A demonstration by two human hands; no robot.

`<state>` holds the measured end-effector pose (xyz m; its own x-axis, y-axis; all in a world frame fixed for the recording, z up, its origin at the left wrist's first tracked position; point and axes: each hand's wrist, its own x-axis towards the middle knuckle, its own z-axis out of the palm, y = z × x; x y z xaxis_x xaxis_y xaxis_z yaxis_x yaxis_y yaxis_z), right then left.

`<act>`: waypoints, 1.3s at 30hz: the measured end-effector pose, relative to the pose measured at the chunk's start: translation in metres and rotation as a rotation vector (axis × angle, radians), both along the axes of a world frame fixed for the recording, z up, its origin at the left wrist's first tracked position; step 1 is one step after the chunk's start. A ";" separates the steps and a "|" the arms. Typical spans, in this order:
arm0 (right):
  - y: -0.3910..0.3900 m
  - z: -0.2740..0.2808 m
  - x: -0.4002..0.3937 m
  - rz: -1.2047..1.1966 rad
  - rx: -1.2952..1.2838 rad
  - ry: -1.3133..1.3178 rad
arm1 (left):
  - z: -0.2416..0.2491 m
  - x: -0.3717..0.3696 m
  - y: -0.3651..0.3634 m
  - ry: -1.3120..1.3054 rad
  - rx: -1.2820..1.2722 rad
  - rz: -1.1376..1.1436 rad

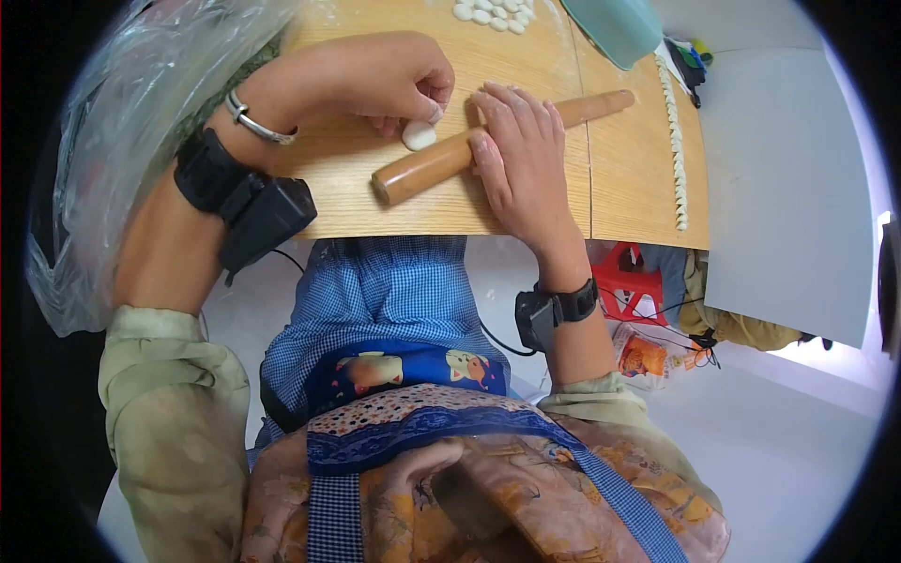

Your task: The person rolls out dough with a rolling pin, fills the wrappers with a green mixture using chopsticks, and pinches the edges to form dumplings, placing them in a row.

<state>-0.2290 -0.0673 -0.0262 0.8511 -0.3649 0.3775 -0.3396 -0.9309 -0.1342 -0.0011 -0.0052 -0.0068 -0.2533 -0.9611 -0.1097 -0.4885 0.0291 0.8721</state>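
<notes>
My left hand (405, 83) is closed, with its fingertips pinching the upper edge of a small round white dough disc (419, 137) on the wooden table. Beside the disc, a wooden rolling pin (422, 171) lies at a slant, its near end toward the lower left. My right hand (522, 141) rests over the middle of the pin, fingers across its top and the thumb along its near side. A little flour shows on the fingers of this hand. The pin's lower left end appears just apart from the disc.
Several small white dough pieces (494, 13) lie at the far side of the table (357, 206). A pale green basin (615, 28) stands at the far right. A row of small white pieces (674, 141) lines the right side. Clear plastic sheeting (122, 141) covers the left; a red stool (631, 281) stands below.
</notes>
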 end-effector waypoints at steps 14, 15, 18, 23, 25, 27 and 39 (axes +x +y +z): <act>-0.019 0.001 0.037 -0.006 0.011 -0.043 | -0.004 0.006 -0.007 -0.120 -0.033 0.045; -0.016 0.001 0.032 -0.006 0.022 -0.047 | -0.006 0.006 -0.008 -0.141 -0.118 -0.009; -0.005 -0.001 0.007 -0.032 0.010 -0.015 | -0.006 0.005 -0.006 -0.196 -0.189 -0.080; 0.011 -0.001 -0.016 -0.083 0.042 0.036 | 0.000 0.001 -0.002 -0.235 -0.193 -0.069; 0.013 -0.001 -0.018 -0.092 0.051 0.032 | -0.005 0.002 -0.002 -0.006 -0.113 0.019; 0.013 -0.002 -0.016 -0.093 0.046 0.036 | -0.002 0.000 0.000 -0.006 -0.089 0.031; -0.021 -0.006 0.034 0.025 -0.085 -0.086 | -0.008 0.008 -0.010 -0.144 -0.141 0.060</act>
